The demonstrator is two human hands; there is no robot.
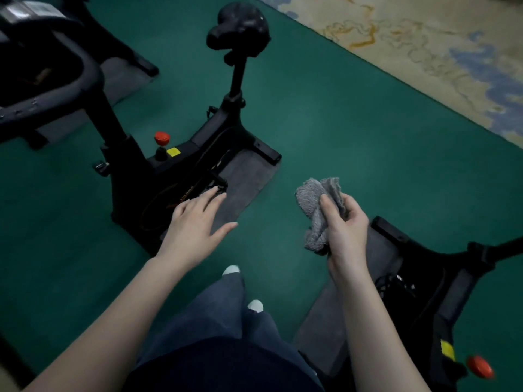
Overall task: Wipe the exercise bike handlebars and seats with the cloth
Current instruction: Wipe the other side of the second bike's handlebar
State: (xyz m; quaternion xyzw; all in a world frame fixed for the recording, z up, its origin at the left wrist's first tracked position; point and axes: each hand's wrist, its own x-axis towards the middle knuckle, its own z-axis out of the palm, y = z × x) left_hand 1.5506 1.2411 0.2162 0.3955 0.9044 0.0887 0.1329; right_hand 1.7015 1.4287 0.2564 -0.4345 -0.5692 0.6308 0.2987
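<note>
A black exercise bike stands ahead on the left, its seat (240,28) high on a post and its handlebars (53,89) at the far left. My right hand (346,224) grips a crumpled grey cloth (318,205), held in the air well to the right of that bike. My left hand (196,222) is stretched forward with straight, spread fingers, hovering in front of the bike's pedal area and holding nothing. Neither hand touches the seat or the handlebars.
A second bike (441,295) with a red knob (479,366) stands at the lower right on a grey mat. The floor is green carpet (339,131), with a patterned beige rug (424,43) at the top right. My legs and shoes (243,290) are at the bottom centre.
</note>
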